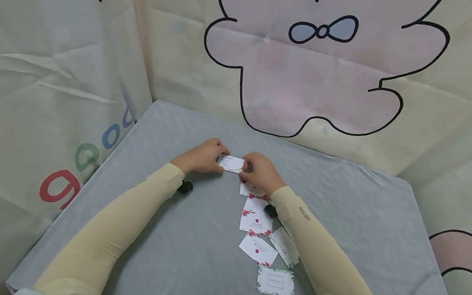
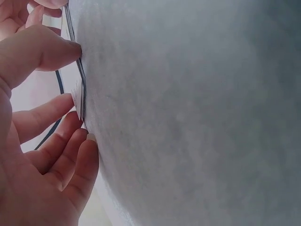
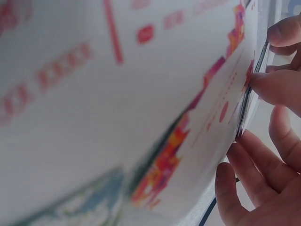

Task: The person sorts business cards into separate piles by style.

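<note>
Both hands meet over the middle of the grey table (image 1: 164, 234) and hold a small stack of white cards (image 1: 231, 163) between them. My left hand (image 1: 218, 159) pinches the stack's left end; in the left wrist view its thumb and fingers (image 2: 56, 52) sit on the thin card edges (image 2: 81, 92). Curled at the stack's right end is my right hand (image 1: 246, 169), whose fingertips (image 3: 277, 87) press on the card edges (image 3: 245, 101). Several more cards lie loose on the table below the right hand, among them a red-flowered card (image 1: 257, 217) and a green-bordered card (image 1: 276, 282).
The loose cards trail from under the right wrist toward the near table edge, partly overlapping. A printed fabric backdrop (image 1: 306, 79) hangs behind and on both sides of the table. Bare grey cloth (image 2: 197, 113) lies to the left of the cards.
</note>
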Available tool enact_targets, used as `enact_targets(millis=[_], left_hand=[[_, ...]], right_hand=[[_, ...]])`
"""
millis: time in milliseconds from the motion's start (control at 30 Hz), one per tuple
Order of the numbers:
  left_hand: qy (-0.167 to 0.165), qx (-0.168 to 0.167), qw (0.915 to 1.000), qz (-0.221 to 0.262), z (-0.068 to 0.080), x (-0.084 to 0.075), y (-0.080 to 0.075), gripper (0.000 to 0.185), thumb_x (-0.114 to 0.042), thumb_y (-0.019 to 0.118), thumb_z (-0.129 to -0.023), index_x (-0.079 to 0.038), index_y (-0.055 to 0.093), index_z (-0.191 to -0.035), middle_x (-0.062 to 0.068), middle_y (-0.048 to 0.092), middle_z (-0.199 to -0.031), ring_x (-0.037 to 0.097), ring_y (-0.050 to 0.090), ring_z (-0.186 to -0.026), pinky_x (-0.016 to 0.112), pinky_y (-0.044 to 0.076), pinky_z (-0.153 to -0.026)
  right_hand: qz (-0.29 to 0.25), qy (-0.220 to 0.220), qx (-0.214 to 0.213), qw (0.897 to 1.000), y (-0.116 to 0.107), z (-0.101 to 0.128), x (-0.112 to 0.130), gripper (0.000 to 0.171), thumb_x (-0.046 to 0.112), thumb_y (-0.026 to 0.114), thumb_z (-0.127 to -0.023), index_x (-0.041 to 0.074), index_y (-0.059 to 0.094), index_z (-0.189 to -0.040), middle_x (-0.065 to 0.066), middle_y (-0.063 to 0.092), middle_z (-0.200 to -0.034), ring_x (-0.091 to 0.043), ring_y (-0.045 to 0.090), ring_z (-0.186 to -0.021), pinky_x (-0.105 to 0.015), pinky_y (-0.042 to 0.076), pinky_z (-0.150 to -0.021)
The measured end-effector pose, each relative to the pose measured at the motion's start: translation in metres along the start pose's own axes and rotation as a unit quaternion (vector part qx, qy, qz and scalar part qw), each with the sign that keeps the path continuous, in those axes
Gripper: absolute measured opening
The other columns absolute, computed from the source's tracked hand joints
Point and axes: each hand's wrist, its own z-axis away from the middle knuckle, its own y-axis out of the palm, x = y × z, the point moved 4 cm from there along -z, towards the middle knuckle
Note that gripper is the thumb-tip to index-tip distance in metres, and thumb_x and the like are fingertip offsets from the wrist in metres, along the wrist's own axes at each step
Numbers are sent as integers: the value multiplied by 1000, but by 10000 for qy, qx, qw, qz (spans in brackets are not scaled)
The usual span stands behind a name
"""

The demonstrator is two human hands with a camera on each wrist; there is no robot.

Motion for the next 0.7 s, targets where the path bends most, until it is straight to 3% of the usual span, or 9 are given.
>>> enact_targets(millis=[133,267,400,567,700], left_hand=[[-13,18,10000,-35,-1,1,0,58,-25,82,-93,-6,66,-145,15,57,-139,28,52,-126,43,48,-111],[-47,-21,10000,-57,-5,0,3,58,-26,82,-93,-6,66,-144,15,56,-138,29,52,-126,44,49,-110],[-28,-336,9984,-443,-6,-10,10,70,-31,83,-91,-6,59,-151,16,56,-142,31,52,-130,45,48,-113],[521,-595,9943,-722,-1,-41,21,75,-35,84,-90,-6,57,-153,15,60,-145,35,51,-136,51,42,-119],[1034,-152,9929,-568,2,-65,33,69,-35,86,-90,-10,61,-149,8,64,-144,29,51,-135,47,43,-118]], right_hand=[[0,-47,-5,10000,1,0,-1,26,21,83,-94,14,60,-86,-4,67,-114,-24,57,-98,-40,48,-88],[-30,10,30,10000,-2,5,-6,26,22,83,-95,15,59,-88,-6,69,-133,-25,63,-119,-44,53,-104],[-68,192,52,9998,-8,17,-15,24,24,81,-97,16,59,-91,-7,66,-145,-28,61,-134,-49,52,-115],[-1,219,26,9998,-16,39,-24,22,22,80,-96,17,61,-89,-9,68,-144,-30,63,-135,-51,52,-114],[81,161,37,9998,-18,55,-28,24,21,82,-94,17,60,-86,-8,70,-142,-30,63,-136,-50,52,-113]])
